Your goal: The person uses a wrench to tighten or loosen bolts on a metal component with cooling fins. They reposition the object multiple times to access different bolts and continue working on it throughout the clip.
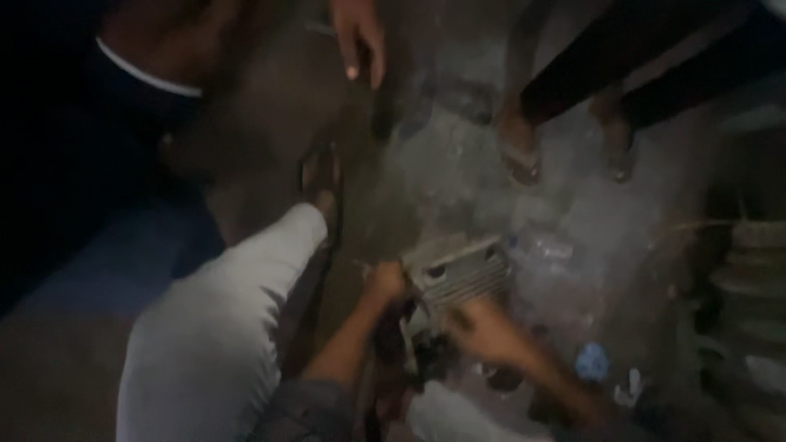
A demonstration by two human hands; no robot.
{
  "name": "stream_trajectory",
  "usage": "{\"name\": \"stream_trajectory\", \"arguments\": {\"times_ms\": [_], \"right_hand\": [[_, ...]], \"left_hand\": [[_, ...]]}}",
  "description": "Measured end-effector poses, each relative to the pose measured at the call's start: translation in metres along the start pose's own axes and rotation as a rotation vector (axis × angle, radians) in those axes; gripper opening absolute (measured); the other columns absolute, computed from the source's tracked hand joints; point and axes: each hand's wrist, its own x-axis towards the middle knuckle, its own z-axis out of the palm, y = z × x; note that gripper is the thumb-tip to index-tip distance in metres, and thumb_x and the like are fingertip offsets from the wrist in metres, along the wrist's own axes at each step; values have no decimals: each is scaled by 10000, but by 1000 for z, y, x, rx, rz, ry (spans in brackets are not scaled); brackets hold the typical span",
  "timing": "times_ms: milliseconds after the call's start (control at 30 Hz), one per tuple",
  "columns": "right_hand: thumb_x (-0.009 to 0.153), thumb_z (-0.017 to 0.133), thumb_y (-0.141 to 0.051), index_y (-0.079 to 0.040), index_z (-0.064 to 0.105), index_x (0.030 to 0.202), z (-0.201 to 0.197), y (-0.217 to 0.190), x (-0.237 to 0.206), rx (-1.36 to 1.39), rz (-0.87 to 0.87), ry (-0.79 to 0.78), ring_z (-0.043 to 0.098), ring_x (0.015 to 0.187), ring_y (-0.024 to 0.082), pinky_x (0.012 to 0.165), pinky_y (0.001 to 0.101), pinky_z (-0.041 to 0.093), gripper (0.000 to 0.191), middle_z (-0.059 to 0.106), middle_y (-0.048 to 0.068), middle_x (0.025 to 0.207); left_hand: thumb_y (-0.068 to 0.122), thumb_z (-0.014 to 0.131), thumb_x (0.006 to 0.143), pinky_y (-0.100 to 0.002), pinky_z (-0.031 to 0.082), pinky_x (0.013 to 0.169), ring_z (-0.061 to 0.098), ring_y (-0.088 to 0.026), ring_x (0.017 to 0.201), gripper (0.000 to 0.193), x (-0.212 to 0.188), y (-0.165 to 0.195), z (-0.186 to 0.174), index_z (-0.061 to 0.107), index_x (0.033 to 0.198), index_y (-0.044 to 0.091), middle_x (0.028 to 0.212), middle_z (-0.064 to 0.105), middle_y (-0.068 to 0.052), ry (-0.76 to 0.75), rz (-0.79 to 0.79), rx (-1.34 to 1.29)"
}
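Both hands, left hand, right hand, on finned metal block

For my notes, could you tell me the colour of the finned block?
Pale grey metal, clearest in the head view: finned block.

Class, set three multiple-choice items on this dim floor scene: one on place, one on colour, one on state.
1. Where is the finned metal block?
A. on the floor in front of the hands
B. on a shelf
C. in a bucket

2. What colour is the trouser leg?
A. red
B. white
C. green

3. How is the left hand?
A. raised in the air
B. in a pocket
C. at the block's edge

Answers: 1 A, it lies on the concrete floor. 2 B, the cloth is pale white. 3 C, it meets the block, right hand just below.
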Motion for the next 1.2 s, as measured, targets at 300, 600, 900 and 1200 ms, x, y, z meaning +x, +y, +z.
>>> {"name": "stream_trajectory", "arguments": {"times_ms": [300,600,900,1200], "right_hand": [[981,625,-283,-27,710,1159,-37,-7,133,-113,-85,231,748,945,349,824,436,564,323,745,224,1046],[960,649,-238,-6,724,1138,-22,-16,166,-92,5,216,738,912,396,815,468,562,302,730,268,982],[851,588,-80,-7,724,981,12,9,213,-184,-171,364,681,905,502,813,554,539,202,701,308,913],[910,686,-223,7,723,867,17,3,220,-272,-290,322,651,840,529,768,570,526,236,713,285,868]], "left_hand": [[203,640,809,-544,554,889,703,-444,1001,264,4,-6,9,766,988,55,1021,728,-261,81,36,15],[281,669,793,-546,560,840,703,-458,940,291,-8,-8,5,759,911,31,966,719,-264,146,9,113],[284,635,856,-536,570,828,721,-421,932,285,-6,-11,2,761,952,48,971,741,-234,175,42,187],[328,663,814,-542,567,806,710,-440,914,302,-8,-5,0,750,927,62,944,719,-242,139,16,210]]}}
